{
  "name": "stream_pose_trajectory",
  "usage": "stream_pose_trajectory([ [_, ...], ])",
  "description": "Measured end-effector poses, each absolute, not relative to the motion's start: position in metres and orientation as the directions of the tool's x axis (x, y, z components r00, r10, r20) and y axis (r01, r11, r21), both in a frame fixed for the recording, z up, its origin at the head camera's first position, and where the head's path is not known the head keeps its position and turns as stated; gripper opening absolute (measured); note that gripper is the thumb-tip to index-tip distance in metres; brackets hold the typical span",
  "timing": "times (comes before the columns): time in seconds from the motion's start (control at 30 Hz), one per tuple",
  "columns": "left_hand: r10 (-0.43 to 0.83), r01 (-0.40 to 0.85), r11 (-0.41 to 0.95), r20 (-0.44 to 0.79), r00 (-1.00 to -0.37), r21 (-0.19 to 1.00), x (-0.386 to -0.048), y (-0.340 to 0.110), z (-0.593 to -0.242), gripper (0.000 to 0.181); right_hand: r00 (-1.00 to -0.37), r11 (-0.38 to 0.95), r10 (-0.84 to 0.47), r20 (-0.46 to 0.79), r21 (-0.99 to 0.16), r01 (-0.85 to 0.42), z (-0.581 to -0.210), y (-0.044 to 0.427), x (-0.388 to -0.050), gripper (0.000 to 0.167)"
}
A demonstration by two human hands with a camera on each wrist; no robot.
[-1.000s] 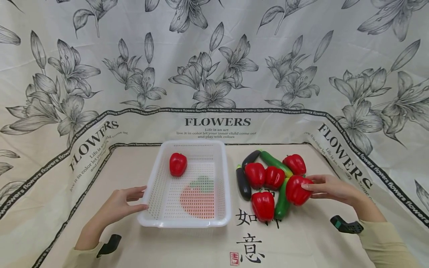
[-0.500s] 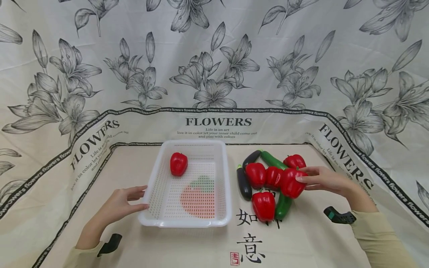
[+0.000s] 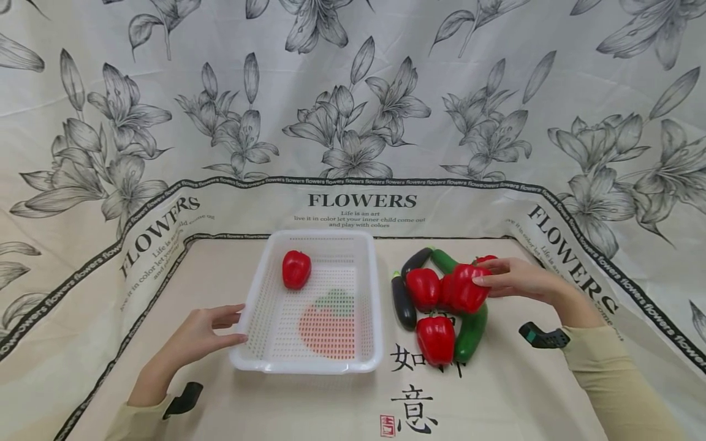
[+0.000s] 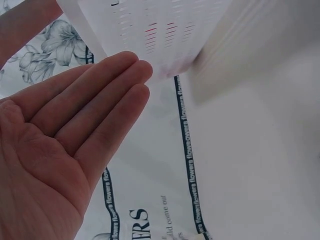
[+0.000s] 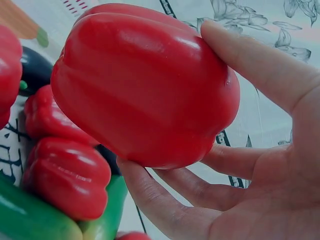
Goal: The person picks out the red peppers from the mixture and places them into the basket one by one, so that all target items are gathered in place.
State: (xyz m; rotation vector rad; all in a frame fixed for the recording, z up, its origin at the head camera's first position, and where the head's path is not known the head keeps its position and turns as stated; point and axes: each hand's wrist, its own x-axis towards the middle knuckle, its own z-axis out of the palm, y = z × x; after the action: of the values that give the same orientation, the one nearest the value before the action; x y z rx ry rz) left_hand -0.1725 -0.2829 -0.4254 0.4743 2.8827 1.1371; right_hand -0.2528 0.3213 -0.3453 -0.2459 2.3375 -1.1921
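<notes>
The held red pepper (image 3: 469, 290) is in my right hand (image 3: 526, 283), gripped between thumb and fingers, raised over the desk (image 3: 309, 413). Below and left of that hand lie more red peppers (image 3: 436, 340), green cucumbers (image 3: 472, 334) and dark eggplants (image 3: 404, 305). Between my hands stands a white basket (image 3: 306, 367), one pepper (image 3: 296, 269) inside; my left hand (image 3: 193, 334) is at its side, fingers extended, holding nothing.

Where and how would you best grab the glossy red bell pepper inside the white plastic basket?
Probably across the wide, rounded middle of the glossy red bell pepper, thumb and fingers on opposite sides. Come from above and right: the white plastic basket has raised walls, and the pepper sits nearer its left one, with open floor to its right.
</notes>
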Motion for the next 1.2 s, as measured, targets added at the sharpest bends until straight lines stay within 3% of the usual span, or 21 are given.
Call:
stream_pose_trajectory([
  [0.43,0.284,0.284,0.673,0.116,-0.952,0.683,-0.172,-0.283,-0.426,0.068,-0.851,0.643,-0.404,-0.336,-0.766,-0.003,-0.331,0.287,-0.277,0.074],
  [1.2,0.276,0.271,0.653,0.111,-0.955,0.707,-0.173,-0.284,-0.428,0.068,-0.803,0.654,-0.451,-0.390,-0.756,0.000,-0.325,0.217,-0.314,0.082],
])
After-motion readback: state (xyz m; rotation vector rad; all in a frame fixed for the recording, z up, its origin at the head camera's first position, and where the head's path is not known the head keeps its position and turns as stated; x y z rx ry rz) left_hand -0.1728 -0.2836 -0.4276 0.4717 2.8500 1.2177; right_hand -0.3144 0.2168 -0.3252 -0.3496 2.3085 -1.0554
